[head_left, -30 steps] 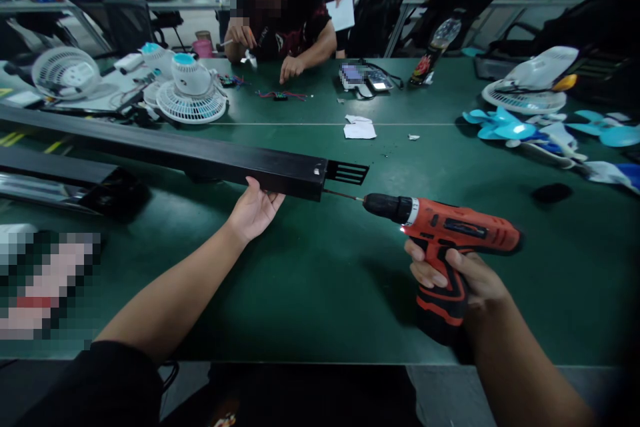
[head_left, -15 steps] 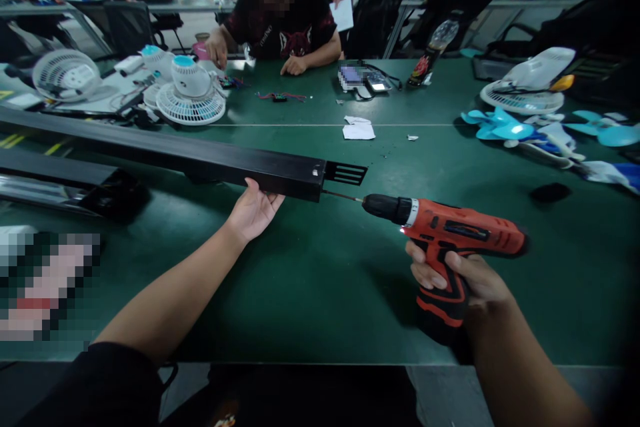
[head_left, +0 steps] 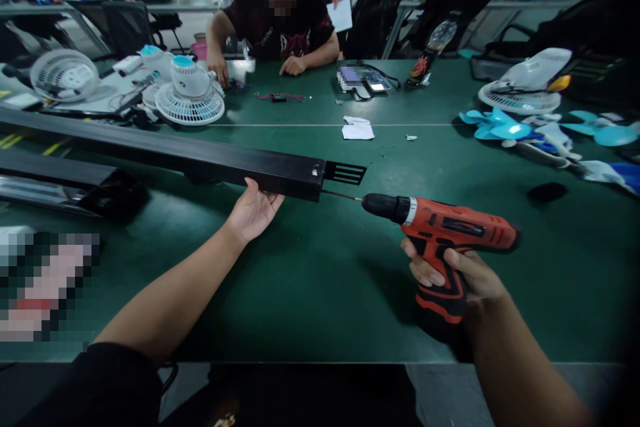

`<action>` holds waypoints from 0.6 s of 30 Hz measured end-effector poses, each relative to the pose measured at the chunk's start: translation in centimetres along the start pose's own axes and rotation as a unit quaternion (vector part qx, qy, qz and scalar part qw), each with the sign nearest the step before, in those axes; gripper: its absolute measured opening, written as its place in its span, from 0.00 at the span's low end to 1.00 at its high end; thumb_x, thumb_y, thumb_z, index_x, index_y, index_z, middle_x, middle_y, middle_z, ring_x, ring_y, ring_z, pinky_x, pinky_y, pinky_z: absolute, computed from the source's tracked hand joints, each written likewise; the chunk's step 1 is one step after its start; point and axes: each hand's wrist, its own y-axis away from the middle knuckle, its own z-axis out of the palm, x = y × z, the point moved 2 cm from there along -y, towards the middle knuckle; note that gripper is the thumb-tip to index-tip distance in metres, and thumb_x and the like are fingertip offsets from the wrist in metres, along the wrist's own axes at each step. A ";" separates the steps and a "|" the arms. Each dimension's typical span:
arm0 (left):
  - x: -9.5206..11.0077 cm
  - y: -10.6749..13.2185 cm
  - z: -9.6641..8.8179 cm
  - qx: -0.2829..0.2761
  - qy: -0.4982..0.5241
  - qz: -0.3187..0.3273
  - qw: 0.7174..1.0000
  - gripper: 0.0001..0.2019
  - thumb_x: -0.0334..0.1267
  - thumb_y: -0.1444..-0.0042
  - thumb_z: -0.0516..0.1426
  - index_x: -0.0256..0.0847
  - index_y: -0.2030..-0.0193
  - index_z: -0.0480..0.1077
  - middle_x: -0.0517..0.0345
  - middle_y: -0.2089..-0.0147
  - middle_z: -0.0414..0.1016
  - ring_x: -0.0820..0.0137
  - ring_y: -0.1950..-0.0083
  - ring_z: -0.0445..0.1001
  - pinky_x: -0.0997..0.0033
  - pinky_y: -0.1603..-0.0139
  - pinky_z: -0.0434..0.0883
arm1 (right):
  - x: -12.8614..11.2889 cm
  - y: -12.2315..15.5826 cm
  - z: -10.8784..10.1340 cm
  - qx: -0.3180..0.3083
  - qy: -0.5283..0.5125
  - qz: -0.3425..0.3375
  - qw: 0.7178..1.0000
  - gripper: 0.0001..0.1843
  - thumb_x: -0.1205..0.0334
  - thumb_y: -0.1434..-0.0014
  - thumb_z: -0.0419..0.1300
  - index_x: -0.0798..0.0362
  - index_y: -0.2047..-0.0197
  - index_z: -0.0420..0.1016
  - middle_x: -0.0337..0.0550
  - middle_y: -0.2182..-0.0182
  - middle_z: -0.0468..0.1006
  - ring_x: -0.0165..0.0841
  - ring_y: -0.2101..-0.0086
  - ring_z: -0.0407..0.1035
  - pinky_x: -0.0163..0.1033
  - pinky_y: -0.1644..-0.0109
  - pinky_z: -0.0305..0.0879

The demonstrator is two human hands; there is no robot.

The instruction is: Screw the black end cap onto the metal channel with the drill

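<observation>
Black rectangular tube point(head_left: 240, 163) extended over the green table point(head_left: 320, 300), its end grasped by the left hand point(head_left: 251, 215); the right hand point(head_left: 477, 275) gripped the cordless drill point(head_left: 460, 221), its bit point(head_left: 343, 195) apparently engaged there, work unfinished.

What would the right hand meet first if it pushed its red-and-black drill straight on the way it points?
Probably the end of the long black rectangular beam; the thin drill bit appears to reach it, though depth is unclear.

Red drill point(head_left: 457, 212) in right fingers point(head_left: 430, 275), bit point(head_left: 342, 195) at end of black beam point(head_left: 200, 157), left fingers point(head_left: 276, 201) underneath
</observation>
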 end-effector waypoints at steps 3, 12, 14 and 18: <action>0.1 0.2 0.3 0.001 -0.009 -0.001 1.000 0.34 0.61 0.14 0.51 0.47 0.12 0.67 0.49 0.37 0.92 0.62 0.36 0.91 0.64 0.23 0.81 | 0.0 0.0 0.0 0.015 0.017 0.003 1.000 0.30 0.34 0.36 0.81 0.55 0.51 0.91 0.37 0.80 0.71 0.33 0.78 0.65 0.37 0.76 0.70; 0.2 0.3 0.5 0.001 0.004 -0.007 1.000 0.33 0.58 0.11 0.43 0.46 0.14 0.69 0.51 0.43 0.93 0.65 0.42 0.92 0.67 0.28 0.83 | 0.0 0.2 -0.6 0.096 0.028 0.065 0.993 0.37 0.26 0.41 0.80 0.54 0.53 0.92 0.43 0.79 0.79 0.36 0.81 0.70 0.38 0.80 0.70; 0.1 0.3 0.5 -0.007 0.007 -0.007 1.000 0.32 0.58 0.11 0.42 0.46 0.14 0.70 0.51 0.43 0.93 0.65 0.42 0.92 0.66 0.28 0.84 | -0.1 0.1 -0.4 0.119 0.040 0.060 0.990 0.37 0.26 0.42 0.80 0.54 0.55 0.93 0.44 0.79 0.80 0.34 0.82 0.68 0.38 0.82 0.68; 0.1 0.3 0.5 -0.009 0.002 -0.010 1.000 0.32 0.59 0.11 0.44 0.47 0.15 0.70 0.51 0.41 0.93 0.65 0.43 0.92 0.67 0.29 0.84 | -0.4 -0.1 0.3 0.151 0.057 0.049 0.986 0.32 0.31 0.43 0.82 0.56 0.58 0.93 0.44 0.81 0.78 0.34 0.81 0.69 0.36 0.81 0.67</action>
